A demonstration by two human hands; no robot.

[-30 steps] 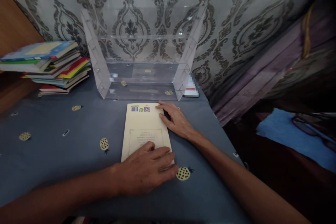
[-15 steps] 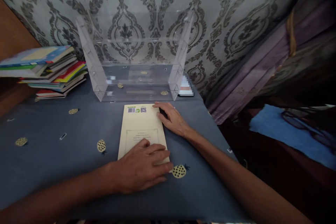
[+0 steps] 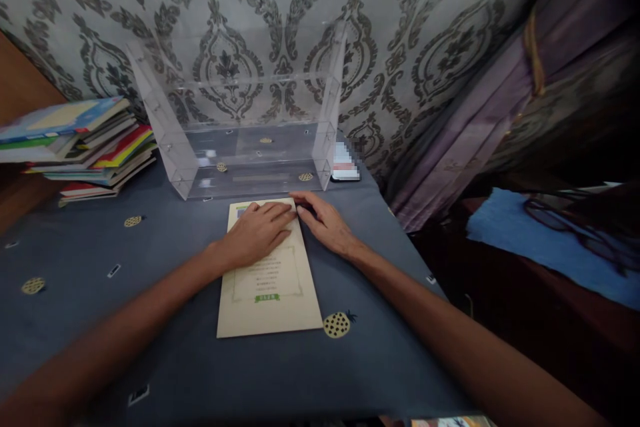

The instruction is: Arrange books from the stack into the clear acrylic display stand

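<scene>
Flat on the blue tablecloth, cream book, pressed by left hand and right hand, both spread open. Just behind, clear acrylic rack; well left, 1 stack of books; right, curtain.

Book lies before acrylic rack; book stack left.

Clear acrylic rack standing just beyond the cream book, its front open toward it, patterned wall close behind, book stack well off to the left, bare blue worktop left and near, worktop edge and curtain on the right
</scene>
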